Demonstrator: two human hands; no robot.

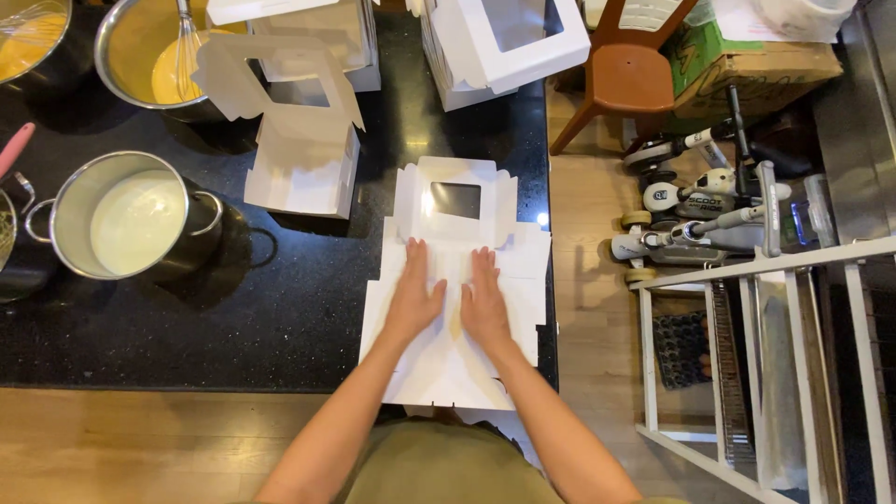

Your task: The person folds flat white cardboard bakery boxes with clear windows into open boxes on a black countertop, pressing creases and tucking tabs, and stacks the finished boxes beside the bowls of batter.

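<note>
A flat, unfolded white cardboard box (455, 224) with a clear window panel lies on the black counter (280, 317) near its right edge. My left hand (413, 294) and my right hand (483, 299) rest side by side, palms down and fingers spread, pressing on the middle panel of the flat box. Neither hand grips anything. An assembled white window box (303, 149) with its lid open stands further back and to the left. More folded white boxes (495, 42) stand at the back of the counter.
A steel pot of pale batter (131, 219) stands on the left. Behind it is a bowl of yellow batter with a whisk (163, 56). Right of the counter are a wooden floor, a brown chair (625, 79), scooters (700, 210) and a white rack (765, 373).
</note>
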